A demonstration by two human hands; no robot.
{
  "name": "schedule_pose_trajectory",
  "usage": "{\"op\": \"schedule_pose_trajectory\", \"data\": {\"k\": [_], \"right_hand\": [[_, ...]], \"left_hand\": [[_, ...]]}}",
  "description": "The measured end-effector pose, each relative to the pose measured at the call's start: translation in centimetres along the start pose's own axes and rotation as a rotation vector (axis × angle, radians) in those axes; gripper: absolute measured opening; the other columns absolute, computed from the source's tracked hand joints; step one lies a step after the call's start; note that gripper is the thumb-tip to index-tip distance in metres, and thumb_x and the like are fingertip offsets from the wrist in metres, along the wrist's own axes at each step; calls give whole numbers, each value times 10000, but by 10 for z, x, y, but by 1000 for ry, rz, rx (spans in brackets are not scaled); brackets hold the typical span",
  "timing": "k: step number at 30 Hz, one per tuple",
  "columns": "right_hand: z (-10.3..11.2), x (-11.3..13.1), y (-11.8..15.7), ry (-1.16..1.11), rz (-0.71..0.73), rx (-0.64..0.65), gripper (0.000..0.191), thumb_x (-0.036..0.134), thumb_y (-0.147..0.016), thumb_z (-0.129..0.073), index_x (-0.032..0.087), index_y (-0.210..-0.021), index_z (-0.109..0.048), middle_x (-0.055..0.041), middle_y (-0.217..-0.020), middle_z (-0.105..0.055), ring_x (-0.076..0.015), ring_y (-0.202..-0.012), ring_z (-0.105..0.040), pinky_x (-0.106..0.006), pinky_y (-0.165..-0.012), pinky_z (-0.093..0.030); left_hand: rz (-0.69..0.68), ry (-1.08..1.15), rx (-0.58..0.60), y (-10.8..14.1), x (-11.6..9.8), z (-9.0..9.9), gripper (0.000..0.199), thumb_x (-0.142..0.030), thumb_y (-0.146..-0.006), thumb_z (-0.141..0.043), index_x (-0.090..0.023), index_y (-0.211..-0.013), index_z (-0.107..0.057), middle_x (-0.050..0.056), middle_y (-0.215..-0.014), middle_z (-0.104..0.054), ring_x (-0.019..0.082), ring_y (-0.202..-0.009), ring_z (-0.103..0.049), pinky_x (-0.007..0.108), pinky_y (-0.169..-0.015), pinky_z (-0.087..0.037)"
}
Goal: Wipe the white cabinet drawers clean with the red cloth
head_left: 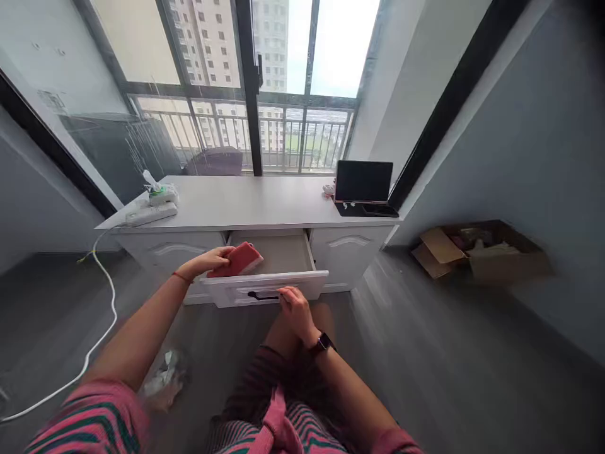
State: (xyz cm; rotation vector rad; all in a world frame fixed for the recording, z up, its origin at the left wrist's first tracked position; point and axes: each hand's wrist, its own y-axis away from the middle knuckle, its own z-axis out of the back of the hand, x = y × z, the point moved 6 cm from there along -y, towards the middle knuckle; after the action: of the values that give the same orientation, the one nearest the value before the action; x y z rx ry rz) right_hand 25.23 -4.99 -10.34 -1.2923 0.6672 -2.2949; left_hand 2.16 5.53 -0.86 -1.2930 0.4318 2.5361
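The left grip (211,261) is grasping a red packet (246,257) by its 10 o'clock edge, above the left part of the open drawer (290,247). The packet is lying toward 3 o'clock from that grip, its long axis running from 8 to 2 o'clock. The right grip (297,310) is sitting farther off, at the packet's 4 o'clock, its fingertips hovering around the right end of the dark handle (261,295); whether it is pinching or touching anything, I cannot tell. The left fingers are hiding some of the packet, and the packet is blocking the drawer's left corner. Whether it is touching the drawer is staying unclear.
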Motion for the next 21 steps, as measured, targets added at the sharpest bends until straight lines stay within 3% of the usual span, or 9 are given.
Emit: {"op": "schedule_pose_trajectory", "data": {"k": [3,5,8,10,12,15,18,21], "right_hand": [[51,-10,-10,158,-48,-181,228,229,-948,-427,203,-1071,-618,-72,-1043,-629,-199,-1028,-543,-372,-947,-439],[73,-21,-15,279,-83,-257,259,259,-957,-413,190,-1093,-621,-86,-1091,-626,-221,-1107,-497,-411,-1006,-385],[83,-43,-17,395,-130,-259,308,324,-960,-402,187,-1100,-640,-93,-1128,-636,-243,-1147,-477,-444,-1013,-364],[79,-56,-16,398,-157,-229,341,343,-964,-380,191,-1125,-640,-98,-1159,-630,-236,-1119,-508,-440,-987,-388],[74,-64,-13,373,-177,-223,361,342,-966,-364,193,-1155,-633,-102,-1188,-617,-226,-1095,-530,-429,-971,-408],[73,-69,-11,325,-193,-230,370,345,-962,-363,195,-1157,-640,-100,-1177,-619,-223,-1082,-534,-422,-967,-421],[75,-69,-12,264,-195,-208,368,341,-958,-367,203,-1148,-649,-97,-1165,-619,-218,-1076,-537,-413,-968,-427],[77,-68,-14,217,-198,-188,360,330,-955,-372,207,-1148,-651,-95,-1167,-615,-212,-1078,-538,-406,-973,-427]], "left_hand": [[-33,-29,-403,50,22,35,441,-288,-603,-536,-158,-1017,-613,21,-906,-657,211,-823,-586,285,-714,-474],[-22,-37,-707,91,39,41,398,-276,-641,-535,-164,-1017,-601,1,-830,-627,184,-753,-570,275,-677,-469],[104,-5,-1145,148,68,12,331,-243,-680,-541,-172,-1000,-591,-21,-757,-574,152,-655,-538,262,-608,-459],[246,-112,-1320,166,82,-24,348,-270,-717,-575,-160,-1045,-602,14,-815,-614,176,-688,-564,314,-669,-488],[284,-146,-1371,160,89,-61,488,-292,-770,-562,-122,-1226,-524,113,-1028,-647,248,-870,-619,393,-791,-502],[60,-181,-1234,116,83,-102,594,-233,-849,-474,-43,-1398,-350,247,-1364,-478,306,-1260,-471,440,-1038,-383],[-85,-188,-1170,79,77,-129,650,-210,-901,-417,-60,-1484,-171,230,-1541,-208,279,-1430,-191,458,-1153,-207],[-169,-222,-1125,58,77,-153,651,-203,-933,-393,-159,-1514,-103,159,-1577,-123,264,-1445,-100,494,-1164,-167]]}}
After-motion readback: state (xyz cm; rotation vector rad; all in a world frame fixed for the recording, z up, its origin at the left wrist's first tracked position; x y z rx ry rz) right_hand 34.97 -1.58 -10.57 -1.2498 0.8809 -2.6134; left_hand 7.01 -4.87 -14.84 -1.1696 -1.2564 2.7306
